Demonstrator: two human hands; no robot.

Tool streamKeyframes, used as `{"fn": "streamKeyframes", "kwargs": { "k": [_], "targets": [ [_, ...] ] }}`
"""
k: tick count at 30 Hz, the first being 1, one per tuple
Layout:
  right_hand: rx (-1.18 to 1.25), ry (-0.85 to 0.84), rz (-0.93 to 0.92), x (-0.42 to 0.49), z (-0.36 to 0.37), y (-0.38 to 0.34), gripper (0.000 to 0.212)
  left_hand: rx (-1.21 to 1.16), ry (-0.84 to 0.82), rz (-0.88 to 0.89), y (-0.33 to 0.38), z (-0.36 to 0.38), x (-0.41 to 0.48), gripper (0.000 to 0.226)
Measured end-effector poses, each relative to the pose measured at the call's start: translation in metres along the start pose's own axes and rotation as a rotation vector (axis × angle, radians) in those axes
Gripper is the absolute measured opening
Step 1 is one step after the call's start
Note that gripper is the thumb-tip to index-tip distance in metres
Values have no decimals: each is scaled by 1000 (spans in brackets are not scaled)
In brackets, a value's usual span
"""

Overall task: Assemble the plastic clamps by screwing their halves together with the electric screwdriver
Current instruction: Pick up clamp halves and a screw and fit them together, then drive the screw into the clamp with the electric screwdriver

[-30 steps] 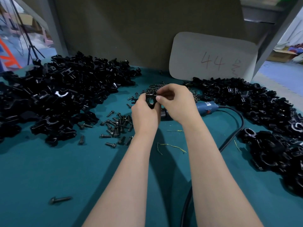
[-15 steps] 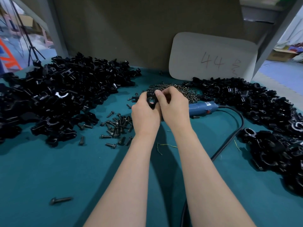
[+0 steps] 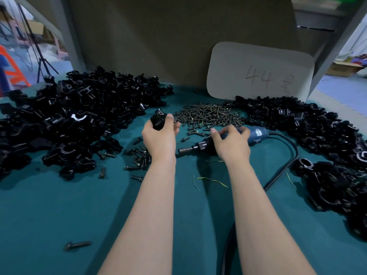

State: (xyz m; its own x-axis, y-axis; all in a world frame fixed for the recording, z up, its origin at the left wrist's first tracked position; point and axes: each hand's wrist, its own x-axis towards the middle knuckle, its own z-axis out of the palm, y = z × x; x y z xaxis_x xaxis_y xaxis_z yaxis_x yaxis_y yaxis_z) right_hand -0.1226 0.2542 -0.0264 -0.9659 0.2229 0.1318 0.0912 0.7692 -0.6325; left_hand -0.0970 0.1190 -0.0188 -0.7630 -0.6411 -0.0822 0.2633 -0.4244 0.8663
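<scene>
The left hand holds a small black plastic clamp, fingers curled round it and lifting it just beyond the knuckles. The right hand, which half a second ago was pressed against the left at that clamp, has parted from it. It now arches over the blue-bodied, black-nosed electric screwdriver lying under its palm. Its fingers are bent over the tool, but blur hides whether they have closed on it.

I take that to mean a screw is hand-started and driving comes next. Both forearms reach straight forward, wrists level, the left slightly raised.

Beyond the fingertips lies a heap of small dark screws. Outside the left hand is a pile of black clamp parts, and outside the right another. The tool's black cord loops back beside the right forearm.
</scene>
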Motion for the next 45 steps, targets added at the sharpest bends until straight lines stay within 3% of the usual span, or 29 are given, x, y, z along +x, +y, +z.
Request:
{"fn": "streamKeyframes", "kwargs": {
  "k": [2,4,6,8,10,13,14,17,21,24,26,34,38,45],
  "targets": [
    [15,45,32,2,-1,2,39,21,-15,-1,-2,1,2,16],
    [106,62,103,3,-5,2,57,38,-23,-9,-4,1,1,10],
    [280,47,217,6,-8,3,83,48,-24,-7,-6,1,2,7],
    [545,48,306,9,-13,3,96,66,-30,-13,-8,1,3,7],
    [919,83,323,13,-24,1,80,85,-46,-24,-9,2,2,9],
    [1348,52,329,13,-49,-3,21,145,-74,-19,-11,3,1,9],
    [1472,29,345,12,-56,-4,11,183,-85,-14,-12,3,0,8],
    [1771,13,360,8,-69,-4,16,383,-115,24,-15,1,-1,9],
    [1837,51,379,4,-65,-4,16,664,-133,129,-17,-1,-7,19],
    [1917,106,391,5,-61,-3,56,792,-127,176,-18,0,-9,20],
    [1937,143,409,6,-58,-4,67,845,-128,190,-19,0,-10,14],
    [1951,226,456,4,-47,-8,63,949,-135,219,-23,0,-11,16],
    [1969,229,443,3,-43,-8,72,984,-149,213,-23,1,-11,17],
    [2024,210,440,5,-40,-8,56,986,-161,198,-23,1,-10,17]
  ]
}}
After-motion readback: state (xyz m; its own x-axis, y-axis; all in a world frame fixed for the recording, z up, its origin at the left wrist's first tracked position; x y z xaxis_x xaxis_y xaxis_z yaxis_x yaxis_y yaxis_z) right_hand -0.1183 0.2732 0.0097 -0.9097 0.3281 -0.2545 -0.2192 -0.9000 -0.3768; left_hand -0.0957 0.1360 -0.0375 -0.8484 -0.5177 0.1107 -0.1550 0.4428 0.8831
